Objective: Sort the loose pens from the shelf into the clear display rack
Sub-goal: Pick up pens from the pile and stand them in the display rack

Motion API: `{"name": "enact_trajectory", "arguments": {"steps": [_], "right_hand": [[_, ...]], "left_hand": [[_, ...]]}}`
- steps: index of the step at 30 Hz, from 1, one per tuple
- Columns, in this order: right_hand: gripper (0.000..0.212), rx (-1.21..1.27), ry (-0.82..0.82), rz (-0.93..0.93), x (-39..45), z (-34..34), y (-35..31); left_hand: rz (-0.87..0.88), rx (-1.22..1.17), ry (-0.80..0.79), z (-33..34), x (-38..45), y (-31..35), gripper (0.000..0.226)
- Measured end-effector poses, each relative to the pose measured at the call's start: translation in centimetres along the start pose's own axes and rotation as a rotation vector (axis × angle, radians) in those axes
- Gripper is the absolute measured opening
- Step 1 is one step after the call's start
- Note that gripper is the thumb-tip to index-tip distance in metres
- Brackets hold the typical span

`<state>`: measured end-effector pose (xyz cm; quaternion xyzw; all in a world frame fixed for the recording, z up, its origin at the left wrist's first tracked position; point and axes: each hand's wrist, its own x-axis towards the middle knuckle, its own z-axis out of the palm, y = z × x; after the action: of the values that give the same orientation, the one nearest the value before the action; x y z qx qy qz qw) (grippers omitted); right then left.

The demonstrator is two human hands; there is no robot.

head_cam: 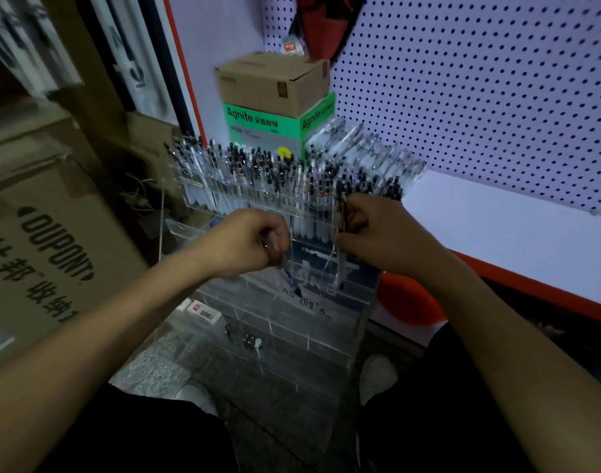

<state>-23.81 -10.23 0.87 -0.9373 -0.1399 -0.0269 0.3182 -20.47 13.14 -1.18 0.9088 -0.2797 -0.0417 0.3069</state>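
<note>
Clear plastic rack (326, 302) stands on the floor, upper tiers packed; we hold both hands over an open middle tier, left hand (247, 244) and right hand (377, 233) each gripping a pen (341, 268) tip-down, likely to slot in.

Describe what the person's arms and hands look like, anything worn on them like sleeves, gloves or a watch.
Both forearms are bare up to the frame edge: no sleeves, gloves, watch or bracelet show. The left hand and right hand are ungloved. The dim, blurred picture hides whether any ring is worn.
</note>
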Motion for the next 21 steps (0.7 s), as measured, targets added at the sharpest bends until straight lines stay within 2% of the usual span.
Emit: {"name": "enact_trajectory", "arguments": {"steps": [4, 7, 9, 12, 14, 17, 21], "right_hand": [[0.028, 0.091, 0.000, -0.001, 1.0, 0.7, -1.6], [0.019, 0.149, -0.027, 0.015, 2.2, 2.2, -2.9], [0.021, 0.199, -0.036, 0.043, 3.2, 3.4, -3.8], [0.012, 0.488, -0.083, 0.127, 4.7, 4.3, -5.3], [0.012, 0.709, -0.097, 0.176, 5.7, 4.7, -6.4], [0.010, 0.830, -0.081, 0.148, 7.1, 5.4, -7.5], [0.006, 0.765, -0.128, 0.041, 8.6, 6.6, -8.6]], "left_hand": [[-0.151, -0.246, 0.124, -3.9, -2.0, -0.1, 0.016], [-0.239, -0.423, 0.266, -5.6, -3.0, -1.1, 0.015], [-0.274, -0.590, 0.349, -6.6, -3.6, -2.1, 0.015], [-0.304, -0.769, 0.391, -7.5, -4.6, -3.6, 0.018], [-0.329, -0.835, 0.357, -7.7, -5.4, -4.3, 0.021], [-0.325, -0.779, 0.271, -7.8, -6.4, -4.9, 0.029], [-0.311, -0.529, 0.270, -7.5, -6.6, -6.0, 0.028]]}}
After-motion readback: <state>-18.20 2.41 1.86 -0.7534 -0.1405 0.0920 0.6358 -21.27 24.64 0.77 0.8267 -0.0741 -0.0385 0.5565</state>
